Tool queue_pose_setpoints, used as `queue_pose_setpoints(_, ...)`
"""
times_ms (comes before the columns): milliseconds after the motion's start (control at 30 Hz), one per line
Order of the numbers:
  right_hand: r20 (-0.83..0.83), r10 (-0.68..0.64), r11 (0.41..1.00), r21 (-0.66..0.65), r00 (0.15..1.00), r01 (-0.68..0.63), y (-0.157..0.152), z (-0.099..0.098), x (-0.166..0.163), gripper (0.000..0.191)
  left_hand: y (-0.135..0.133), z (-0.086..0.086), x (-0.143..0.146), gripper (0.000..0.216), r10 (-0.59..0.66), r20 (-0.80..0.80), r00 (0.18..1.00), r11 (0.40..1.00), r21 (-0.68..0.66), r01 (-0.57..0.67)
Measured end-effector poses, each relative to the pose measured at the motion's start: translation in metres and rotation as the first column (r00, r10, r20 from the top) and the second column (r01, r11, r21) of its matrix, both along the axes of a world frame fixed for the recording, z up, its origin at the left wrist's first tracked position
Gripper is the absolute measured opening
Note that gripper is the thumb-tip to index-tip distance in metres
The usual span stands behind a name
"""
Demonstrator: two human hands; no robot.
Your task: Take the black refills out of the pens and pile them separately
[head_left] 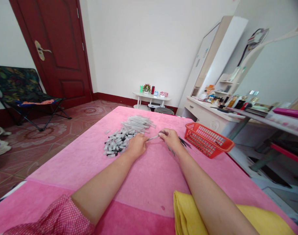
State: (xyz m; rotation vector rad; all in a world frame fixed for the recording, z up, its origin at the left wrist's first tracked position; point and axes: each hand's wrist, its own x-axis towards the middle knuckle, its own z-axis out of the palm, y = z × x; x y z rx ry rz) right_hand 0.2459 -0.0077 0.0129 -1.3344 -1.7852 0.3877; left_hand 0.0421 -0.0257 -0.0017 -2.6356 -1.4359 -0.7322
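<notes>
A slim grey-white pen barrel [153, 138] spans the gap between my hands, above the pink cloth [149, 173]. The fingers of my left hand [137, 146] are closed on its left end. My right hand [170, 138] pinches the other end between thumb and fingertips; a small dark part at those fingertips is too small to name. Just left of my left hand lies a heap of short translucent and black pen caps [117, 142]. Behind it is a pile of long whitish pen barrels [136, 122]. Several thin black sticks [185, 142] lie beside my right wrist, partly hidden.
An orange-red plastic basket [207, 140] stands near the table's right edge. A folded yellow cloth [188, 212] lies under my right forearm. To the right is a dressing table [212, 111] with bottles. A folding chair [26, 94] stands by the red door [53, 49].
</notes>
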Motion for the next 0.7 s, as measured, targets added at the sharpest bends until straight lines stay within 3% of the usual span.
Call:
queue_pose_setpoints(267, 0.367, -0.223, 0.973, 0.021, 0.903, 0.231, -0.014, 0.01, -0.008, 0.026, 0.0, 0.0, 0.002, 0.022, -0.009, -0.02, 1.0, 0.999, -0.044, 0.008)
queue_pose_setpoints(400, 0.452, -0.273, 0.957, 0.033, 0.849, 0.29, -0.019, 0.011, -0.013, 0.038, -0.002, 0.003, 0.003, 0.022, -0.022, -0.02, 1.0, 0.998, -0.052, 0.021)
queue_pose_setpoints(533, 0.382, -0.247, 0.964, -0.002, 0.891, 0.267, -0.018, 0.011, -0.012, 0.044, -0.003, 0.003, 0.003, 0.022, -0.034, -0.021, 0.999, 0.997, -0.067, 0.032)
queue_pose_setpoints(700, 0.133, -0.061, 0.99, -0.121, 0.989, 0.077, -0.011, 0.006, -0.007, 0.034, 0.001, 0.0, 0.002, 0.021, -0.013, -0.026, 1.0, 0.998, -0.06, 0.012)
